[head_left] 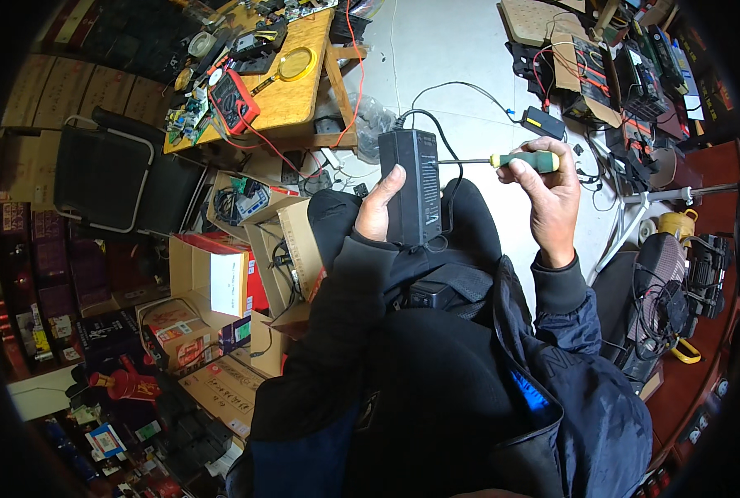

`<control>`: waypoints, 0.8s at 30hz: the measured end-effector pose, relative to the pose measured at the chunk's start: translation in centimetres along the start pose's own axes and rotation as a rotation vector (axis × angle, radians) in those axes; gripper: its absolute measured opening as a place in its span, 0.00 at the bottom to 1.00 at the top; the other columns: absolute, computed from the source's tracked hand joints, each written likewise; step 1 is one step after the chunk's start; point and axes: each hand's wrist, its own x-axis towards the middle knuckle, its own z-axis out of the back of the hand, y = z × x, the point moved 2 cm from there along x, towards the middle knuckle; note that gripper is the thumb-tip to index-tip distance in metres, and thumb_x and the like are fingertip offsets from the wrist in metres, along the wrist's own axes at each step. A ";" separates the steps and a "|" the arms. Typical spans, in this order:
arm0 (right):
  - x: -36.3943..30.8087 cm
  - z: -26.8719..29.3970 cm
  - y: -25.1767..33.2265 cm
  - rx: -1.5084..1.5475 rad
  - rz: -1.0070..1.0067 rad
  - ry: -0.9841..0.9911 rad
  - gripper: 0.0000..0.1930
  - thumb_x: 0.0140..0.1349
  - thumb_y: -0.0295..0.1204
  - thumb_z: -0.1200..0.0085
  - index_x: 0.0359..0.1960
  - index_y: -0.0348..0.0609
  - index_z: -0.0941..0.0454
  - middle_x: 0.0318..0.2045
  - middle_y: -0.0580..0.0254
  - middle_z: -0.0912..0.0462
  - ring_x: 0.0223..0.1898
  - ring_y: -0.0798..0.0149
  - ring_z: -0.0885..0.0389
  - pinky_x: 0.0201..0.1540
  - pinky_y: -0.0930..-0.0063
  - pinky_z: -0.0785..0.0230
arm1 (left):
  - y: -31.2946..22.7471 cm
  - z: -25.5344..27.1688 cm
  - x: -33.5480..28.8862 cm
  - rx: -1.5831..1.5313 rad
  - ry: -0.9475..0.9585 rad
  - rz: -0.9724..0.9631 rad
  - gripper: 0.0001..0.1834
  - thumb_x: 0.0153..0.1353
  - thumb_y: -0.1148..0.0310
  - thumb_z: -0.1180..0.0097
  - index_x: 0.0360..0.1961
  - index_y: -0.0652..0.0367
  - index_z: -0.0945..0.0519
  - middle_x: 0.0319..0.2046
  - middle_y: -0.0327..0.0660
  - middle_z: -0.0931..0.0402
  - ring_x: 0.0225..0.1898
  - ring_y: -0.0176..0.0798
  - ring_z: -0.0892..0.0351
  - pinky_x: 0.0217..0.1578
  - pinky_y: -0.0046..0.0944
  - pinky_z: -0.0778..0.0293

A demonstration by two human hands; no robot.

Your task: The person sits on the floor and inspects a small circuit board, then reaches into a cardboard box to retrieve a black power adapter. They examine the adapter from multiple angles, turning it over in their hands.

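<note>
In my left hand [378, 206] is a black power adapter [410, 178], held upright above my lap with its labelled face turned to the right. The thumb lies over its near side; the other fingers are hidden behind it. A dark cord leaves its top end and loops down along its right side. My right hand [550, 195] is closed round the green and yellow handle of a screwdriver [523, 161]. Its shaft points left, and the tip is at the adapter's right side. Whether the tip touches the case, I cannot tell.
A wooden table [308, 91] at the upper left bears a red multimeter [233, 101] and a yellow-rimmed magnifying glass [296, 64]. Another small black adapter [544, 123] lies on the pale floor beyond my right hand. Cardboard boxes [221, 386] and a black chair [109, 170] stand left.
</note>
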 end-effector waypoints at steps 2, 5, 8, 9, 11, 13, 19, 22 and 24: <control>-0.1 0.0 -0.3 -0.001 0.008 0.007 0.15 0.71 0.19 0.39 0.55 0.36 0.28 0.45 0.53 0.18 0.43 0.61 0.12 0.47 0.68 0.16 | 0.0 -0.1 -0.2 -0.008 -0.017 0.002 0.28 0.75 0.47 0.43 0.58 0.63 0.20 0.43 0.48 0.13 0.41 0.41 0.12 0.44 0.39 0.15; -0.3 0.1 -0.6 0.011 0.008 -0.021 0.16 0.70 0.19 0.38 0.55 0.37 0.28 0.43 0.55 0.17 0.42 0.61 0.12 0.47 0.68 0.15 | 0.0 -0.3 -0.3 -0.014 -0.019 0.002 0.28 0.75 0.47 0.43 0.59 0.63 0.21 0.43 0.48 0.14 0.41 0.41 0.12 0.44 0.39 0.15; -0.4 0.5 -0.5 -0.068 -0.079 -0.018 0.11 0.72 0.24 0.38 0.52 0.38 0.25 0.35 0.59 0.15 0.34 0.68 0.13 0.38 0.76 0.19 | -0.1 -0.3 -0.2 0.001 -0.014 -0.005 0.28 0.75 0.49 0.42 0.61 0.63 0.22 0.43 0.46 0.15 0.40 0.39 0.13 0.43 0.38 0.16; -0.3 0.9 -0.3 -0.112 -0.141 -0.011 0.09 0.73 0.26 0.39 0.50 0.39 0.24 0.32 0.61 0.16 0.31 0.71 0.15 0.35 0.78 0.22 | -0.1 -0.2 -0.2 0.003 -0.007 -0.011 0.27 0.75 0.50 0.42 0.61 0.63 0.23 0.44 0.46 0.15 0.40 0.39 0.13 0.42 0.38 0.16; -0.2 1.7 -0.1 -0.219 -0.287 0.034 0.08 0.75 0.31 0.40 0.47 0.40 0.22 0.27 0.64 0.17 0.26 0.75 0.19 0.28 0.82 0.28 | -0.3 0.1 -0.4 0.033 -0.012 -0.033 0.27 0.76 0.51 0.43 0.62 0.64 0.23 0.45 0.45 0.15 0.41 0.39 0.13 0.43 0.39 0.16; 0.0 1.9 -0.2 -0.268 -0.297 0.082 0.09 0.76 0.33 0.42 0.45 0.39 0.21 0.27 0.64 0.17 0.25 0.78 0.22 0.27 0.83 0.33 | -0.6 0.5 -0.6 0.088 -0.034 -0.060 0.27 0.76 0.51 0.44 0.63 0.64 0.23 0.47 0.46 0.15 0.43 0.40 0.12 0.46 0.40 0.15; 0.6 0.6 -0.9 -0.240 -0.054 0.244 0.08 0.73 0.23 0.42 0.50 0.34 0.21 0.47 0.56 0.19 0.43 0.72 0.19 0.44 0.80 0.26 | -1.1 1.5 -1.3 0.019 -0.077 -0.044 0.25 0.76 0.57 0.41 0.65 0.62 0.25 0.47 0.41 0.17 0.42 0.35 0.15 0.44 0.35 0.18; 0.7 0.2 -1.2 -0.201 -0.311 0.217 0.13 0.73 0.23 0.41 0.57 0.36 0.23 0.46 0.58 0.21 0.44 0.72 0.19 0.46 0.79 0.25 | -1.3 1.7 -1.6 0.014 -0.107 -0.095 0.24 0.78 0.54 0.46 0.61 0.64 0.22 0.45 0.44 0.15 0.41 0.38 0.13 0.44 0.37 0.17; 1.4 0.1 -1.6 -0.350 -0.494 0.174 0.16 0.74 0.25 0.41 0.60 0.37 0.25 0.43 0.60 0.21 0.41 0.72 0.20 0.44 0.78 0.25 | -1.4 1.9 -1.9 0.042 -0.118 -0.092 0.24 0.78 0.54 0.47 0.60 0.64 0.22 0.45 0.44 0.15 0.41 0.37 0.14 0.45 0.37 0.17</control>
